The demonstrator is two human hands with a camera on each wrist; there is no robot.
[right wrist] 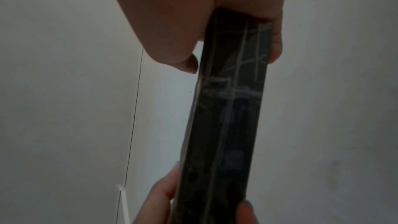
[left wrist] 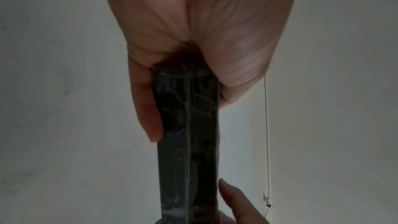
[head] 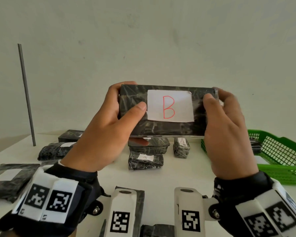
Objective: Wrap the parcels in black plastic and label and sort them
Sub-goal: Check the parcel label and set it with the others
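The flat rectangular parcel in black plastic [head: 167,110], bearing a white paper label with a red B [head: 170,106], is raised between both hands; the left hand [head: 108,127] clamps one end, the right hand [head: 227,132] the other; the person should read the letter, then carry it level to the B group, perhaps the green mesh plastic basket [head: 280,151] beyond the right hand.

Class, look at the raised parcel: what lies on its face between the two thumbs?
In the head view, a white label with a red B.
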